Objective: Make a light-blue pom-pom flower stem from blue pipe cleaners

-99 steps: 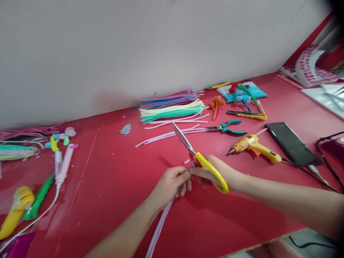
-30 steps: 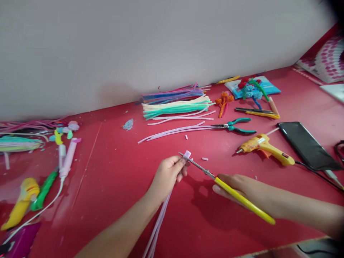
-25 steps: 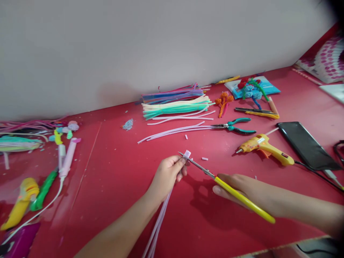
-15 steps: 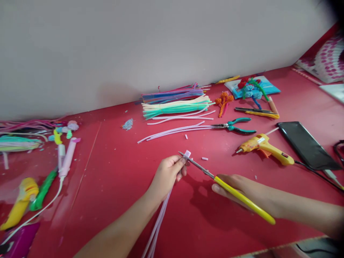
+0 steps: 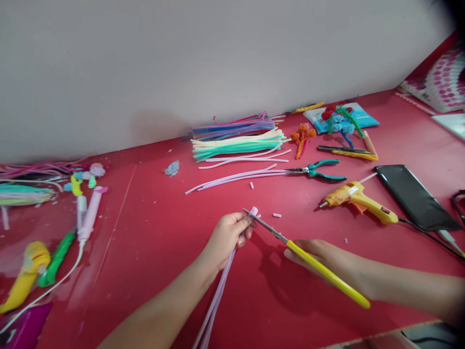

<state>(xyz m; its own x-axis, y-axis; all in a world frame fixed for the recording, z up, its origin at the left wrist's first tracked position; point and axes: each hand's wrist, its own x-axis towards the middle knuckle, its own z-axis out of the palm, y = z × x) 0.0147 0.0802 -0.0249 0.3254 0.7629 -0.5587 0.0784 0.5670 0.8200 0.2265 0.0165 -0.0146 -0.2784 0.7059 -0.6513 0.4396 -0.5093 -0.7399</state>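
Observation:
Pale lilac pipe cleaners (image 5: pixel 220 293) are pinched in my left hand (image 5: pixel 230 232), their short tips showing above my fingers and their long ends trailing toward the front edge. My right hand (image 5: pixel 321 259) grips scissors with yellow handles (image 5: pixel 329 274). The scissor blades lie across the lilac tips, just above my left fingertips; whether they touch the tips I cannot tell. Two short lilac snippets (image 5: pixel 277 215) lie on the red table (image 5: pixel 152 271) close by. Behind them, more lilac pipe cleaners (image 5: pixel 236 177) rest in a loose row.
Bundled pipe cleaners (image 5: pixel 236 145) lie against the wall. Teal-handled pliers (image 5: pixel 319 170), a yellow glue gun (image 5: pixel 358 199) and a black phone (image 5: pixel 414 196) lie to the right. A pink glue gun (image 5: pixel 90 213) with a white cord and a yellow tool (image 5: pixel 27 276) lie left.
The scissors and my right hand have shifted slightly down and left. The lilac tips sit a little lower, and my left hand has barely moved.

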